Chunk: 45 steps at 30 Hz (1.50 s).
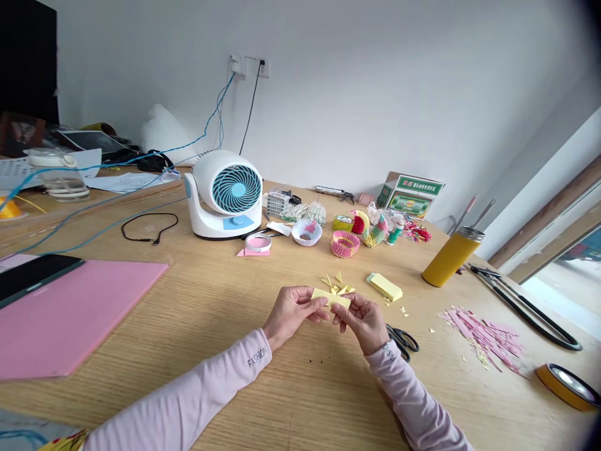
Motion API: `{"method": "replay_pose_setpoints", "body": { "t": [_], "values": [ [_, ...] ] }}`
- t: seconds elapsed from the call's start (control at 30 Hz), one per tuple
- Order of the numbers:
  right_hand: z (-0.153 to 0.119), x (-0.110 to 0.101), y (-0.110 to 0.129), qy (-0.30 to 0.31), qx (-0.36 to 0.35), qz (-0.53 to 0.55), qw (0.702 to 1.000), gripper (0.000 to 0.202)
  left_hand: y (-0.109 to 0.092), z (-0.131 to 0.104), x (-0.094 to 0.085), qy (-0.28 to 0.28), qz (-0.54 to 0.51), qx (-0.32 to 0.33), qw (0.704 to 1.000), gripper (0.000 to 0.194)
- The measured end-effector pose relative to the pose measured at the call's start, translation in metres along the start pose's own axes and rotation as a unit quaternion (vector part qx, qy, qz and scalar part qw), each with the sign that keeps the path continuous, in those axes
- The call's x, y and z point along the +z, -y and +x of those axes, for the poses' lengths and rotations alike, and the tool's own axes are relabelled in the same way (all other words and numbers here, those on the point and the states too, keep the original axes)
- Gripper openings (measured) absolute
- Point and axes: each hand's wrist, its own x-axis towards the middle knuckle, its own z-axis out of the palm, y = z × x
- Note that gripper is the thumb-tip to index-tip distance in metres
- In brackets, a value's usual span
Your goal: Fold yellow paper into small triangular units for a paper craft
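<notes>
Between my two hands a small yellow paper strip [331, 297] is stretched out above the table. My left hand [295, 311] pinches its left end with thumb and fingers. At the other end, my right hand [362, 318] grips the strip in the same way. Just behind the strip lie several folded yellow paper pieces [339, 279], partly hidden by it. A stack of yellow paper slips [385, 286] rests to the right. Black-handled scissors [404, 341] lie beside my right wrist, their blades mostly covered by it.
A white fan [225, 194] stands at the back left. Paper rings, one pink [344, 244], sit behind my hands. On the right are a yellow bottle [451, 258], pink paper scraps [488, 335] and a tape roll [566, 387]. Pink sheets [84, 319] lie left.
</notes>
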Motion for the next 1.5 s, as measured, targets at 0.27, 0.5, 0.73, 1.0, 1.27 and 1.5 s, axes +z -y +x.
{"method": "replay_pose_setpoints", "body": {
  "t": [0.27,0.5,0.73,1.0,1.27,1.5],
  "values": [
    [-0.0015,-0.0013,-0.0019,-0.006,-0.008,-0.032,0.999,0.028,-0.0003,-0.0006,0.0008,-0.005,0.0,0.019,1.0,0.028],
    [-0.0036,-0.0006,-0.0018,-0.014,0.01,-0.021,1.0,0.031,0.0005,-0.0012,0.0005,-0.002,0.007,0.029,1.0,0.028],
    [-0.0054,0.0007,-0.0005,-0.025,0.007,-0.041,0.999,0.037,0.0026,-0.0004,-0.0005,0.01,0.012,0.027,1.0,0.03],
    [-0.0042,-0.0015,-0.0008,0.011,-0.021,-0.058,0.998,0.033,0.004,-0.0012,-0.0009,0.024,-0.012,0.015,1.0,0.032],
    [-0.0045,-0.0023,-0.0028,0.007,-0.042,-0.061,0.997,0.031,0.0025,-0.0038,-0.0005,0.037,-0.027,0.02,0.999,0.032],
    [-0.0045,-0.0011,-0.0039,0.017,-0.036,-0.056,0.998,0.028,0.0057,-0.0036,0.0005,0.037,-0.036,0.018,0.998,0.034]
  ]
}}
